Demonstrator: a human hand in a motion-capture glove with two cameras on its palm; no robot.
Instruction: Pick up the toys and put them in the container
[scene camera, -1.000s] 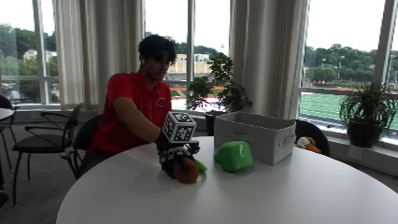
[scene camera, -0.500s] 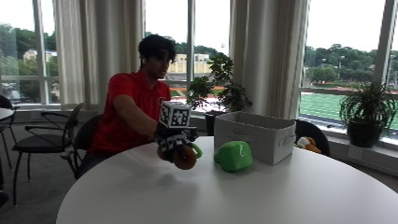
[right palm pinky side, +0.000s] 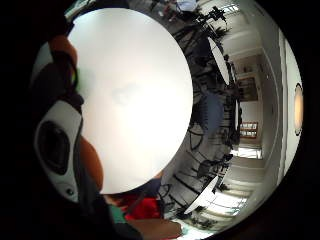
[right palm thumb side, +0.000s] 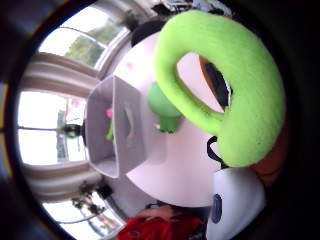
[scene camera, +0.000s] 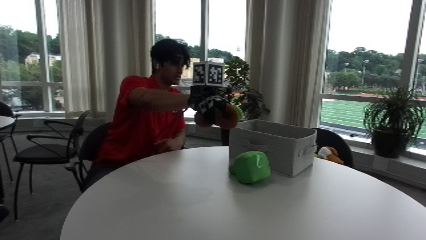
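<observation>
Tall windows and pale curtains are framing the round white bench (scene camera: 200, 200), where a person in a red shirt is sitting. Their gloved right hand (scene camera: 212, 107) is curling round an orange and lime-green plush toy (scene camera: 226, 115), holding it up in the air at about chest height, well clear of the bench top. A second ago that hand and toy were down at the bench surface beside the other toy; now they are hanging up near the rear corner of the white fabric container (scene camera: 273, 145), not yet over its open mouth. From the thumb-side palm view the toy's lime-green loop (right palm thumb side: 235, 95) is filling the frame close against the palm, with the container (right palm thumb side: 112, 127) seen from above beyond it and something pink and green already lying inside. The bare hand is resting low by the person's lap, taking no part. A second, rounded green toy (scene camera: 250, 167) is sitting on the bench, touching or just beside the container's near wall. I judge the lift is done and the carry is under way: the toy next needs bringing over the opening and letting go, and the green toy will be waiting after that.
</observation>
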